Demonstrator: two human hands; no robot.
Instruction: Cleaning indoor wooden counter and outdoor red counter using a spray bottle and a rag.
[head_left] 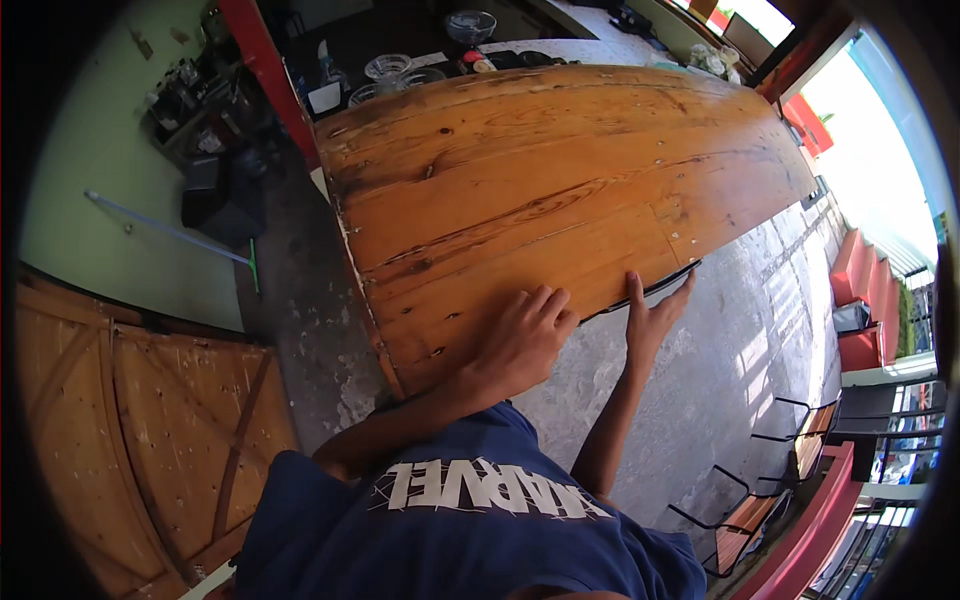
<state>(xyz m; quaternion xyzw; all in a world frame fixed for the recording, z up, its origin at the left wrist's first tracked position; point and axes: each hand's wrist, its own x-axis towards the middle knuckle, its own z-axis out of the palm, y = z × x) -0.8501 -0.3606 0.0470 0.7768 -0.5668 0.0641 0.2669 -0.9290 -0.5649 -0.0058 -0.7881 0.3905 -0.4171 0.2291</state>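
A long varnished wooden counter (520,200) stretches in front of me, with knots, cracks and worn patches in its planks. My left hand (525,340) rests on its near part, fingers bent and closed; whatever may be under them is hidden. To the right, my right hand (652,315) is at the counter's near edge, fingers stretched out and thumb apart. A thin black-rimmed thing (665,284) shows along that edge, beside the right thumb and fingers. Most of it is hidden by the counter and the hand, so I cannot tell its kind.
Glass bowls (388,68) and other kitchenware stand behind the counter. A blue-handled broom (170,228) leans at the left, above wooden doors (180,420). Wooden-seated chairs (745,520) stand at the lower right on the concrete floor (690,400). Red steps (862,280) are beyond.
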